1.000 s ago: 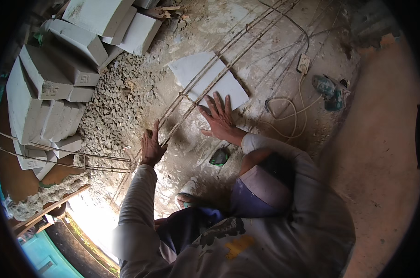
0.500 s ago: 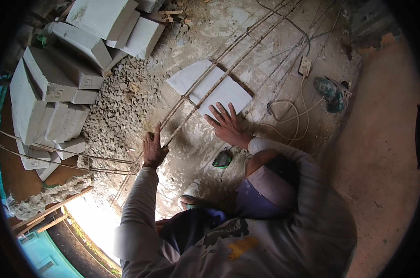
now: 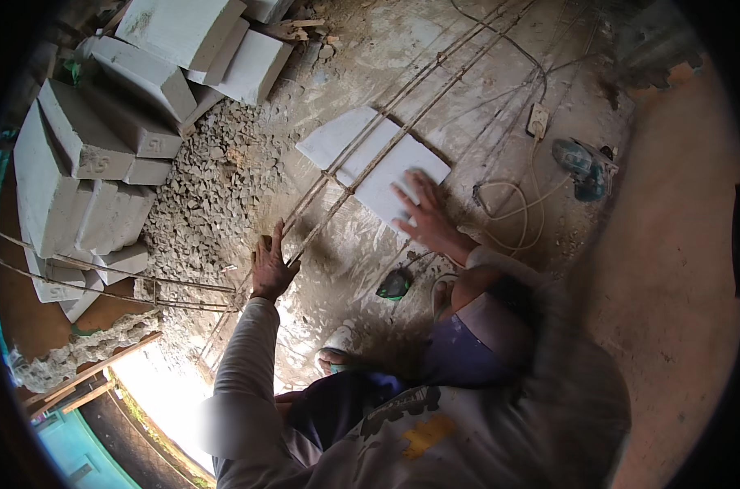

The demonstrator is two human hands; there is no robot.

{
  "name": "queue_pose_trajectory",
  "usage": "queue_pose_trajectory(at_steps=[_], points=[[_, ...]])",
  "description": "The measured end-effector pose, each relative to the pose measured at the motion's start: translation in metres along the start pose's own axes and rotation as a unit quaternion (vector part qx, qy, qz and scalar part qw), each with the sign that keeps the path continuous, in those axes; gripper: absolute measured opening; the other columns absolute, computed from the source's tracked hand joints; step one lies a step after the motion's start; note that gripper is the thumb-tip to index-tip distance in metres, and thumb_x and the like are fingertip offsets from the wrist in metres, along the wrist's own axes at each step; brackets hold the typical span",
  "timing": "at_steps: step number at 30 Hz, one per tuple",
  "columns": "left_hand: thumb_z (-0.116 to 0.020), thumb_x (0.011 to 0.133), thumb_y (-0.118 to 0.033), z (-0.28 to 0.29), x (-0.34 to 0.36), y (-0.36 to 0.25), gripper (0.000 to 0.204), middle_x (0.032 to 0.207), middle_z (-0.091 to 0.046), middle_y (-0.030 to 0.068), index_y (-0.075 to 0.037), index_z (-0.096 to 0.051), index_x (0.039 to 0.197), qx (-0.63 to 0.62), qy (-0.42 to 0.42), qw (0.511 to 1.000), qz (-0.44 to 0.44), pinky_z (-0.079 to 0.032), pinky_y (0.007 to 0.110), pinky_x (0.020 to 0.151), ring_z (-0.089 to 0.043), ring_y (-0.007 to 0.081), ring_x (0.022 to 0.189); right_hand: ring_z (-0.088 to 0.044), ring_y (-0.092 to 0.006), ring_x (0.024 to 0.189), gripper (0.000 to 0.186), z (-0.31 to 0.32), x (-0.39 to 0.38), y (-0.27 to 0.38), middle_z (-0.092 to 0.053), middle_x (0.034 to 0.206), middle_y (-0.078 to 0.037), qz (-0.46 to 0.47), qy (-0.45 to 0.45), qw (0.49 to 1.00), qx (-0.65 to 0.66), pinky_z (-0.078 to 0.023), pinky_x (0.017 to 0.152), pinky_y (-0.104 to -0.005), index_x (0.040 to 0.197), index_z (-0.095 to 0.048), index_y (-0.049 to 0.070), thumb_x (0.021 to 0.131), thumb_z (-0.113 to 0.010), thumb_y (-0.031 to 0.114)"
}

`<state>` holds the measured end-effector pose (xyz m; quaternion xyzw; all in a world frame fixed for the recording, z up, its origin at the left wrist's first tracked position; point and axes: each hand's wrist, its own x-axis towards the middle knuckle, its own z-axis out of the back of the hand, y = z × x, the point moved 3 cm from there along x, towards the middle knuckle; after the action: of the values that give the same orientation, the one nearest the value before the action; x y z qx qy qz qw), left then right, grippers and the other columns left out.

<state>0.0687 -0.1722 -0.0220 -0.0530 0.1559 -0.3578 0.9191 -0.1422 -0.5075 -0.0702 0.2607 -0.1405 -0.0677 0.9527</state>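
My left hand [image 3: 272, 267] rests on a long, narrow frame of rusty steel bars [image 3: 368, 173], index finger stretched along one bar and thumb spread towards the other. Beneath the bars lies a flat white block [image 3: 386, 181] with an angled far-left end. Over the block's near right part my right hand [image 3: 435, 220] has its fingers spread, a little smeared by motion, with nothing in them; whether it touches the surface I cannot tell. A black-and-green tape measure [image 3: 394, 284] sits on the floor between my arms.
Pale blocks [image 3: 88, 138] are stacked at the left beside loose gravel [image 3: 211, 179]. At the right lie a teal power tool [image 3: 586, 169], its pale cord [image 3: 516, 187] and a white socket [image 3: 538, 121]. More thin bars [image 3: 109, 281] cross at lower left.
My right hand has shifted to the right over the white block, its fingers now blurred. My left hand stays in place on the bars.
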Motion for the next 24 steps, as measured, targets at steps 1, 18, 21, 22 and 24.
queue_pose_trajectory(at_steps=[1,18,21,22,24], points=[[-0.091,0.076,-0.026,0.003,-0.007,0.005,0.123,0.133,-0.052,0.0199,-0.03,-0.015,0.173,0.001,-0.008,1.0,0.001,-0.043,0.053,0.107,-0.053,0.0403,0.124,-0.031,-0.0472,0.154,0.075,0.02,-0.004,-0.013,-0.034,0.165,-0.027,-0.061,-0.075,0.994,0.06,-0.03,0.126,-0.0566,0.164,-0.038,0.012,0.099,-0.073,0.025],[-0.093,0.078,-0.019,0.005,0.003,0.025,0.121,0.174,-0.035,0.0105,-0.017,-0.017,0.172,-0.094,0.133,0.987,-0.005,-0.027,0.052,0.13,-0.034,0.0508,0.154,-0.064,-0.0308,0.127,0.049,0.214,-0.217,-0.289,-0.066,0.14,-0.019,-0.568,-0.414,0.701,0.121,-0.047,0.108,-0.0435,0.145,-0.06,0.001,0.107,-0.069,0.03],[-0.092,0.078,-0.02,0.012,-0.007,0.028,0.12,0.168,-0.042,0.0183,-0.014,-0.016,0.172,-0.061,0.111,0.992,-0.001,-0.034,0.051,0.125,-0.039,0.0489,0.15,-0.065,-0.0296,0.127,0.048,0.212,-0.195,-0.279,-0.069,0.137,-0.019,-0.547,-0.406,0.727,0.089,-0.048,0.107,-0.0422,0.143,-0.062,0.001,0.107,-0.069,0.031],[-0.093,0.077,-0.021,0.014,-0.003,0.019,0.121,0.162,-0.045,0.0245,-0.013,-0.017,0.171,-0.073,0.127,0.989,0.035,-0.038,0.051,0.122,-0.042,0.0498,0.146,-0.065,-0.0292,0.127,0.047,0.216,-0.195,-0.278,-0.07,0.136,-0.019,-0.542,-0.398,0.737,0.072,-0.049,0.107,-0.0417,0.143,-0.063,0.001,0.107,-0.069,0.031],[-0.093,0.076,-0.022,0.023,-0.004,0.019,0.121,0.158,-0.049,0.0276,-0.014,-0.017,0.171,-0.06,0.102,0.992,0.054,-0.041,0.052,0.121,-0.045,0.05,0.145,-0.066,-0.03,0.126,0.048,0.212,-0.207,-0.301,-0.07,0.136,-0.019,-0.531,-0.361,0.764,0.056,-0.049,0.106,-0.042,0.143,-0.063,0.001,0.107,-0.069,0.032]])
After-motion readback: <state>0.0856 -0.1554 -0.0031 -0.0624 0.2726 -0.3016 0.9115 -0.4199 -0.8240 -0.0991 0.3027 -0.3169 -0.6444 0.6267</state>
